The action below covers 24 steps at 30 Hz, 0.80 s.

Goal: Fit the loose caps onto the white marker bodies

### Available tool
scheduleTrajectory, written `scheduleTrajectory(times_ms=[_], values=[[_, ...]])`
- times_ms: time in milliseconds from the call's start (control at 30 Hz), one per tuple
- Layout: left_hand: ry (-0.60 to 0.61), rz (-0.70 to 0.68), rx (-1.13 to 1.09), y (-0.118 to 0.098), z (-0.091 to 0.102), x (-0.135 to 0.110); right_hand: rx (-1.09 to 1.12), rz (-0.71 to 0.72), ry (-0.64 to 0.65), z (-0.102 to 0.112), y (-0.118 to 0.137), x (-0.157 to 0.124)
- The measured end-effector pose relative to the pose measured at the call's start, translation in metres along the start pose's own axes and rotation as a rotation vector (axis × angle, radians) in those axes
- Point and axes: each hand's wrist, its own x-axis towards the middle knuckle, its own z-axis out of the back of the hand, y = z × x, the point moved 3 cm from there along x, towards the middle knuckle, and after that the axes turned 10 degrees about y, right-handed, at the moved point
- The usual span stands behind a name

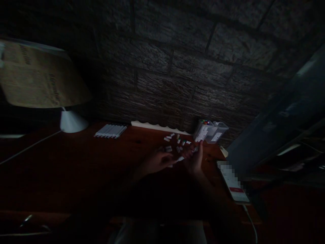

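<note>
In the dim head view, a white marker [180, 158] lies between my two hands above the wooden desk. My right hand [195, 160] is closed around its body, with the thumb pointing up. At the marker's left end, the fingers of my left hand [157, 160] are pinched together. Just behind my hands, several short white caps [183, 142] lie scattered, a few with green or other coloured ends. Whether a cap sits between my left fingertips is too dark to make out.
White markers [111, 130] lie side by side at the back left, near a lamp [72, 122]. Two clear plastic boxes stand at the back right; one box [201, 131] holds coloured pieces, beside another box [217, 133]. A phone [233, 184] with a cable lies right.
</note>
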Motion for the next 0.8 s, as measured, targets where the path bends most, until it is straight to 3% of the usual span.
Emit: scheduleTrajectory(times_ms=[167,267,367,567,667,800], values=[[0.155,-0.024,0.075,0.000,-0.008,0.002,0.095,-0.069,0.026,0.002,-0.009,0.003],[0.183,-0.033,0.068,0.003,0.000,-0.002,0.089,-0.099,-0.003,0.003,-0.009,0.004],[0.235,0.009,0.036,0.007,0.010,-0.005,0.093,-0.035,-0.053,0.008,0.000,0.007],[0.381,-0.117,0.008,0.013,0.011,-0.009,-0.225,0.064,-0.186,0.019,0.012,0.009],[0.352,-0.085,0.011,0.016,0.009,-0.008,-0.463,0.056,-0.267,0.021,0.013,0.004],[0.152,0.031,-0.144,0.017,0.013,-0.004,-0.743,-0.010,-0.276,0.014,0.016,-0.005]])
